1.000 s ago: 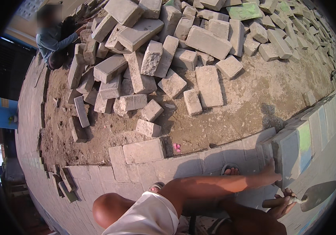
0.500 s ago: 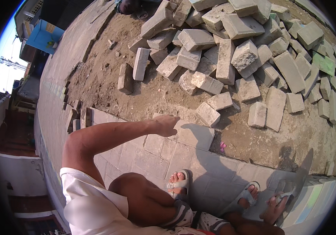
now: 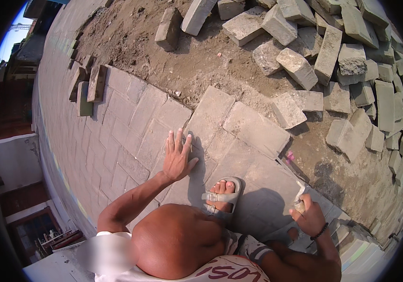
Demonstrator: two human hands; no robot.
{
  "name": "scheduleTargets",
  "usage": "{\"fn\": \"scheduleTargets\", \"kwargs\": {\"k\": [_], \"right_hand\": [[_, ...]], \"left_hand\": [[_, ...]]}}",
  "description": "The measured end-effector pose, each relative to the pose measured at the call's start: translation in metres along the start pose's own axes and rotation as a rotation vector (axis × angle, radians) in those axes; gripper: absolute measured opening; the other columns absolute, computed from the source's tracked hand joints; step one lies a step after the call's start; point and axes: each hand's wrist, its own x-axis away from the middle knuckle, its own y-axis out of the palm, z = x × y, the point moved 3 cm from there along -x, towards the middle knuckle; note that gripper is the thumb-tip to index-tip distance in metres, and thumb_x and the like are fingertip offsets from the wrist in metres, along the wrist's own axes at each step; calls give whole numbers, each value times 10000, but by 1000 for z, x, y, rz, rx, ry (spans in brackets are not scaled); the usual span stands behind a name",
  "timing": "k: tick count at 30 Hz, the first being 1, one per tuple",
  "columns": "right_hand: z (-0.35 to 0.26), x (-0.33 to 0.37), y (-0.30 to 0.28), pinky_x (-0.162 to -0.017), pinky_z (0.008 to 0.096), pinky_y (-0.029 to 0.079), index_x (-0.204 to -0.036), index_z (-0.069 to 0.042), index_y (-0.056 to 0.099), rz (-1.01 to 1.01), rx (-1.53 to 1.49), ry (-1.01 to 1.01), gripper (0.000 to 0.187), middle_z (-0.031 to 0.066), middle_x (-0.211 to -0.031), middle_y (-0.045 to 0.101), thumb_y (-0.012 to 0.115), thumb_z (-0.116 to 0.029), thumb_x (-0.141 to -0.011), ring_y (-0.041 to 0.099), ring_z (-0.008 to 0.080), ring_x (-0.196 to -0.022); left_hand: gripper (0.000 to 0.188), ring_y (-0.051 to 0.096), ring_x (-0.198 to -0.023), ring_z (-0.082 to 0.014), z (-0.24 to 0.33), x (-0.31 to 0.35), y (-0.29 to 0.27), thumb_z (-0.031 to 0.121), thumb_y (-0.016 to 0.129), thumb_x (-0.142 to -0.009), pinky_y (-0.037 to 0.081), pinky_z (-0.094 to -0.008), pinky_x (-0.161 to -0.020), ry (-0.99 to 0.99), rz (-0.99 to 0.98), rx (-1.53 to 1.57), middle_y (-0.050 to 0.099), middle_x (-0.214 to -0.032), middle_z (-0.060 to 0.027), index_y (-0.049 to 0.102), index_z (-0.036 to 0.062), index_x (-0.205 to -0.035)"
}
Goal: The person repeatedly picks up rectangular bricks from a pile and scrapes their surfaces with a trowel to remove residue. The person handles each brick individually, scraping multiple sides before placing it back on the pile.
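Observation:
Over the laid grey paving blocks [image 3: 138, 127], my left hand [image 3: 178, 158] is stretched out with its fingers spread and nothing in it. Whether its palm touches the blocks I cannot tell. My right hand [image 3: 310, 217] is closed round the handle of a trowel [image 3: 300, 191] at the right. The trowel's thin blade is seen nearly edge-on, pointing away to the left, close to the edge of the paving. Just beyond it, a pink scrap [image 3: 290, 156] lies on the soil.
Loose blocks [image 3: 328, 55] are heaped at the far right on bare sandy soil [image 3: 197, 61]. Several blocks [image 3: 85, 99] stand at the left on the paving. My sandalled foot [image 3: 222, 195] rests between my hands. Painted blocks [image 3: 356, 249] line the lower right.
My left hand has come back nearer to me and its fingers have spread. My right hand, with the trowel, has moved forward and left. The view has shifted toward the paving.

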Motion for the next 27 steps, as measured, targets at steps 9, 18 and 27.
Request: {"fn": "scheduleTargets", "kwargs": {"k": [9,18,27], "right_hand": [[-15,-31,23,-718,455,519,-1157,42,530,-178,138,-222,442,239,-878,668,645,-275,-872,663,411,-811],[-76,-74,64,-497,299,483,-1043,4,497,-816,-406,253,331,74,-753,571,587,-301,-949,600,144,-558],[-88,-117,53,-454,286,471,-1104,-34,519,-928,-381,375,365,38,-733,552,618,-353,-955,582,130,-543]], "left_hand": [[725,132,-1508,-262,-5,-27,25,547,453,-952,94,-557,-1211,1057,-228,-39,183,-1624,-84,291,141,-1530],[699,97,-1482,-417,-32,-184,-83,453,541,-961,75,-600,-1195,128,367,-133,252,-1562,-199,312,79,-1505],[737,101,-1469,-463,-53,-127,-49,388,650,-893,81,-601,-1186,72,167,-48,250,-1554,-230,342,91,-1494]]}}
